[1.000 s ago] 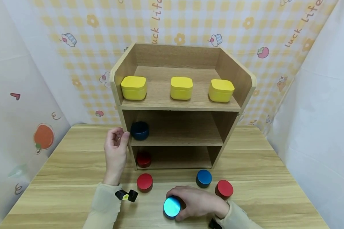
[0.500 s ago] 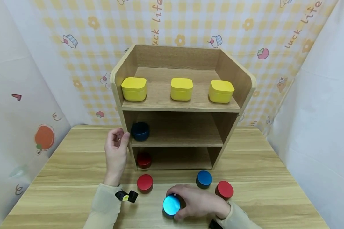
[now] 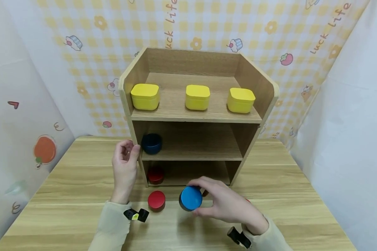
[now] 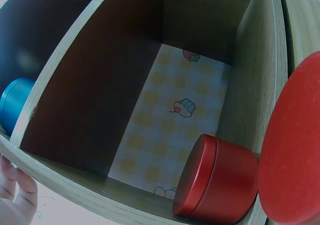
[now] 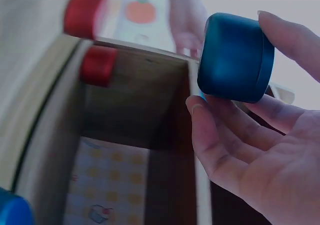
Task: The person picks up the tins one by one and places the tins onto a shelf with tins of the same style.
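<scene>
My right hand (image 3: 227, 202) pinches a round blue tin (image 3: 191, 198) between thumb and fingers, above the table in front of the shelf. In the right wrist view this tin (image 5: 235, 57) is raised beside the compartment openings. My left hand (image 3: 124, 169) touches the left outer side of the wooden shelf (image 3: 188, 119), fingers loosely bent. Another blue tin (image 3: 152, 143) stands at the left of the middle level. Below it, a red tin (image 3: 155, 175) sits at the left of the bottom level. A second red tin (image 3: 156, 200) stands on the table.
Several yellow boxes with rounded corners, such as the middle box (image 3: 197, 97), stand on the top level. My right hand mostly hides another red tin (image 3: 247, 200) on the table. One more blue tin (image 5: 15, 210) shows at the right wrist view's corner.
My right hand has lifted the blue tin off the table and carried it forward towards the shelf. The left hand stays at the shelf's side.
</scene>
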The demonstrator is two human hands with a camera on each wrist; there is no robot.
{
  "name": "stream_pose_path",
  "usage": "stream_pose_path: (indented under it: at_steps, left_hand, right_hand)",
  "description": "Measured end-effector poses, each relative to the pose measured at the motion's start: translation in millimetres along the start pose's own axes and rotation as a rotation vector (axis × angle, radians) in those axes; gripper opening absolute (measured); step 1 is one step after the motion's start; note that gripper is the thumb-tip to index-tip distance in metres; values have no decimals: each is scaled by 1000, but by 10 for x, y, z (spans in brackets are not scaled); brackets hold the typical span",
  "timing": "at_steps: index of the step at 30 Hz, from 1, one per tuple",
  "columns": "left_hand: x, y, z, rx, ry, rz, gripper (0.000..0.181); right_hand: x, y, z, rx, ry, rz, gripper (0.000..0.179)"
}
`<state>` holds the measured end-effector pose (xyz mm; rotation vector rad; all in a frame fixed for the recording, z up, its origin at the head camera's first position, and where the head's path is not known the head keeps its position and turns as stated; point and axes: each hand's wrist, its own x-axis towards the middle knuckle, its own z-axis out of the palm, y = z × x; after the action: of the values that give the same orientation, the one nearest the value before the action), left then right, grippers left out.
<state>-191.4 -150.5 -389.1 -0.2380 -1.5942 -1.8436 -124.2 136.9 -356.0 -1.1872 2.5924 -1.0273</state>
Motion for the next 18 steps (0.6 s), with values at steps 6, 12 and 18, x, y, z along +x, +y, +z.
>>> stream_pose_path:
  at_steps: [6,12,18]
  left_hand:
    - [0,18,-4,12,-1,8,12]
    - [-2,11,-12,6,-11,10,12]
    - [-1,5,-9,26,-9,4,13]
  right_hand:
    - [93,-93,-123,-1,125,-50,58]
    - [171,-170,-191,-53,246,-27,60]
    - [260,-193,-261,-39,284,16,61]
